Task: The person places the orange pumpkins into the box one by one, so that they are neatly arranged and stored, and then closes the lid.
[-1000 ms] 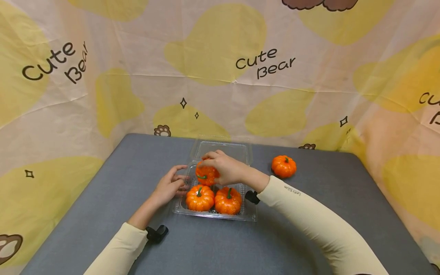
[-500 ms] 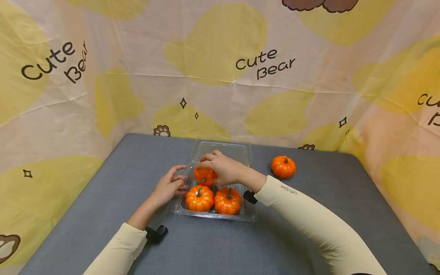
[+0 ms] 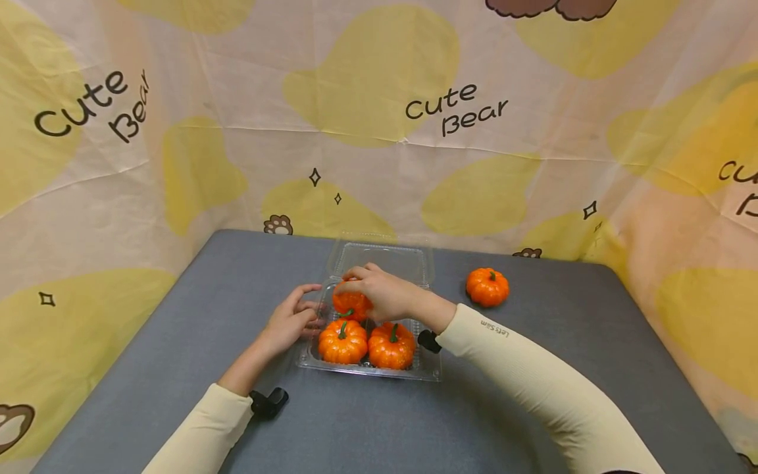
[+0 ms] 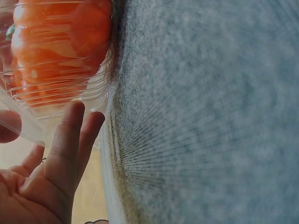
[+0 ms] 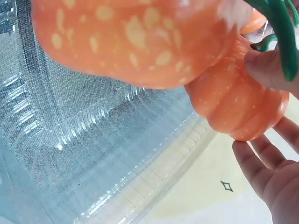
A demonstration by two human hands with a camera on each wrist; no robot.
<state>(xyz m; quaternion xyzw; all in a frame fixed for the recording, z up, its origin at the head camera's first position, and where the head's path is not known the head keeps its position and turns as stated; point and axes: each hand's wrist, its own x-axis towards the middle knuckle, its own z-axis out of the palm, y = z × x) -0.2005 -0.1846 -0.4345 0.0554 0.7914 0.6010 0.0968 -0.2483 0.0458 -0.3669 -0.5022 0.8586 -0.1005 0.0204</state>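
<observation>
Grasping a pumpkin point(image 3: 348, 303) is the right hand point(image 3: 381, 293); the left hand point(image 3: 289, 323), fingers extended, touches a container point(image 3: 368, 372).

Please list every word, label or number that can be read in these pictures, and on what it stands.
"Cute Bear": on the backdrop cloth, at left and again near the middle.
"Cu" above "B": same cloth, right edge, cut off.
"LetsSlim": on the right sleeve, upside down; small, so this reading is tentative.
Pumpkins and clear container: no readable text.
</observation>
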